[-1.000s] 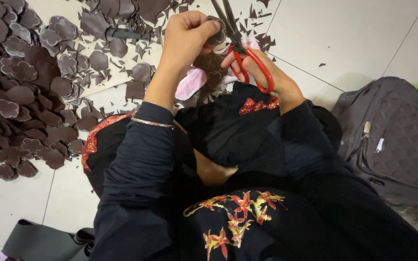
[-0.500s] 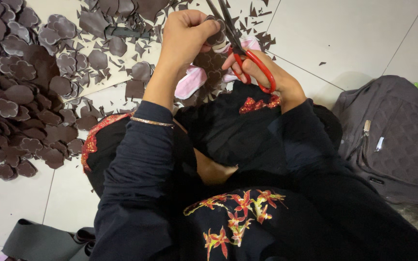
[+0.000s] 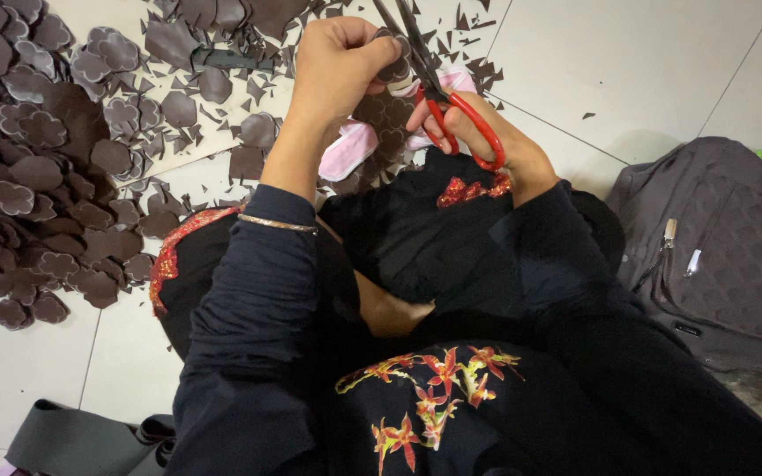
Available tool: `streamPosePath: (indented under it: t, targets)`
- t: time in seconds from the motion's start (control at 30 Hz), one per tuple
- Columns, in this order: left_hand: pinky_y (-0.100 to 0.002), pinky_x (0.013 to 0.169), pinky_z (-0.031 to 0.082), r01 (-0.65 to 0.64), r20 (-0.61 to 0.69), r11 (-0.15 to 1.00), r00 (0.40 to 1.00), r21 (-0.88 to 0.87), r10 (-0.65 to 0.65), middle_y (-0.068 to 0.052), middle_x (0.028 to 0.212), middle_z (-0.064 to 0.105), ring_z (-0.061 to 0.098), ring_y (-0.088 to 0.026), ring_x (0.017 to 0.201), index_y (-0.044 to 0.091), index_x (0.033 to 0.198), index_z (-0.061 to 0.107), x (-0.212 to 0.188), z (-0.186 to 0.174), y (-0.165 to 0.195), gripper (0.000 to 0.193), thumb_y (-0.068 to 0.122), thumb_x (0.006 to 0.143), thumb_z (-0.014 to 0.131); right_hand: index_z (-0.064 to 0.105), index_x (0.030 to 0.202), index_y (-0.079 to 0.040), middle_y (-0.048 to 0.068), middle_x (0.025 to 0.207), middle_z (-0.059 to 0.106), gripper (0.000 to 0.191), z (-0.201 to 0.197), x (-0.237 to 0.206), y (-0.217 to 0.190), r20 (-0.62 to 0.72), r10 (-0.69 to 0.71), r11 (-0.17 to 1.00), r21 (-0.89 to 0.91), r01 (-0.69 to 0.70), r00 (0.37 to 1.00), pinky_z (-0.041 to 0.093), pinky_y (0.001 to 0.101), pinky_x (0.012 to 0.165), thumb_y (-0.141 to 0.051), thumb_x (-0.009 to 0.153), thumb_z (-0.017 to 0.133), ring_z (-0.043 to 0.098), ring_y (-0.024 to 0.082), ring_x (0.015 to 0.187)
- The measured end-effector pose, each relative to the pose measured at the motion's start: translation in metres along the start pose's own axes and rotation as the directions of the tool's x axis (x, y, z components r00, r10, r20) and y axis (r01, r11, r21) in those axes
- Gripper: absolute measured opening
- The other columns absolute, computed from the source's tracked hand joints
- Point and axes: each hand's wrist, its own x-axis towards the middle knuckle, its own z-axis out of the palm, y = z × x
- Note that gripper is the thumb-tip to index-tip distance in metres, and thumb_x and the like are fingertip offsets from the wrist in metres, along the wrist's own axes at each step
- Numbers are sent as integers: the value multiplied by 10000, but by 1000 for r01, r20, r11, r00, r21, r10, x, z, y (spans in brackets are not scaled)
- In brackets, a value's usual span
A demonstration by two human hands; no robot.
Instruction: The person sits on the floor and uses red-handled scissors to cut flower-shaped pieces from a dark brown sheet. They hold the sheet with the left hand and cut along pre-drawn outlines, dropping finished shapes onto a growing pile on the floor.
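Observation:
My left hand (image 3: pixel 335 63) grips a small dark brown leather piece (image 3: pixel 394 67) between fingers and thumb, near the top middle. My right hand (image 3: pixel 469 132) holds red-handled scissors (image 3: pixel 451 110), whose blades point up and away and meet the piece's edge. Both arms wear dark sleeves, and a thin bangle (image 3: pixel 277 224) sits on my left wrist. My lap is covered by black cloth with red flower embroidery (image 3: pixel 429 392).
A big heap of brown flower-shaped cut pieces (image 3: pixel 33 167) lies on the floor to the left, with small scraps (image 3: pixel 222 79) scattered ahead. Pink slippers (image 3: pixel 350 150) show under my hands. A grey quilted bag (image 3: pixel 716 247) lies at right, grey strapping (image 3: pixel 81 436) at bottom left.
The scissors' blades have shifted slightly against the piece while my left hand turns it a little. Nothing else has moved.

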Motion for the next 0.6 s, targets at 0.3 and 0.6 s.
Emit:
streamPosePath:
  t: [0.3,0.6]
  targets:
    - [-205,558,536,-22,19,1000,1000,-13,22,12,697,712,643,-43,603,16,805,764,1,-1,-4,168,158,895,756,649,924,2,-36,666,444,996,-1,-1,4,-44,68,997,50,-66,997,383,224,484,-956,815,397,475,70,536]
    - [-200,573,525,-29,42,998,999,-60,32,12,722,719,637,-34,621,16,828,760,4,0,-7,165,151,918,738,634,1183,27,-23,807,446,1062,6,-6,-15,51,47,987,150,-54,998,454,267,721,-930,908,265,496,103,714]
